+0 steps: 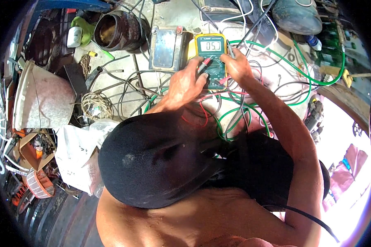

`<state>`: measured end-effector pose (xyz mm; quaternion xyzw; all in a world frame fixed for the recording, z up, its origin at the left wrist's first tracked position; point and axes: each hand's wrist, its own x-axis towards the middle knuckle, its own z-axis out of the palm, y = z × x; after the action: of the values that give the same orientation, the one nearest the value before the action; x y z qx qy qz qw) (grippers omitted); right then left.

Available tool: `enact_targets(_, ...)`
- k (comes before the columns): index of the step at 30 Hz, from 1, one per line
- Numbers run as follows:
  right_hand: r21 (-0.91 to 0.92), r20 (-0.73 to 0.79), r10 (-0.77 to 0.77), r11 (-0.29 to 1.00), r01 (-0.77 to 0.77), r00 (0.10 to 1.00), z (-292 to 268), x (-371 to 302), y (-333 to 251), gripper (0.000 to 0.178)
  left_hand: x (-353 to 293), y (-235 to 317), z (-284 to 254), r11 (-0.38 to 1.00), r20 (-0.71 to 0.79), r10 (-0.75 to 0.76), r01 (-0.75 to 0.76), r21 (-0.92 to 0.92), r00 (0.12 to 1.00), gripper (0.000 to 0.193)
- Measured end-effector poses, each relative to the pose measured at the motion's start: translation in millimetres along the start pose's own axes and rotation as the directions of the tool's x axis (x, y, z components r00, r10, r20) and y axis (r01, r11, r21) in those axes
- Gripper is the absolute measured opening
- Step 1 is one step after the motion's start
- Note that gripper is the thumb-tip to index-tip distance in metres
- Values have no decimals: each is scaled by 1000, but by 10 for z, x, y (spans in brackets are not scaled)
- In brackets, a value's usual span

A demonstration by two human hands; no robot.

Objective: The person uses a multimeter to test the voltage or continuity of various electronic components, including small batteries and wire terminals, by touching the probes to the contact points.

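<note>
A yellow-cased multimeter (212,61) with a lit display and a round dial lies on the floor in front of me. My left hand (184,86) reaches over its left edge, fingers closed round a red-and-grey test probe (205,64) that lies across the dial. At the meter's right edge, my right hand (238,66) grips a dark test probe (230,49), which points up beside the display. Close by on the left stands a box like a battery (167,48), with a terminal at each top corner. Neither probe's metal tip can be made out.
Tangled cables and a green hose (276,55) spread around the meter. A dark pot (117,33), a white bucket (45,99) and a coil of cord (95,106) stand at the left. A white bag (76,154) lies nearer, and a large jug (297,16) at the far right.
</note>
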<state>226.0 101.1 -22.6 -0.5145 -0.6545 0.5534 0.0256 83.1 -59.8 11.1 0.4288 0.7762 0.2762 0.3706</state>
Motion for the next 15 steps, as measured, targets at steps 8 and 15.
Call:
enact_targets(8, 29, -4, -44, 999, 44, 999, 6, -3, 18, 43, 1, -3, -3, 1000, -2, 11, -11, -8, 1000, 52)
enact_targets(15, -2, -6, -46, 999, 46, 999, -17, -50, -62, 46, 6, -18, 12, 1000, -13, 27, -27, -1, 1000, 52)
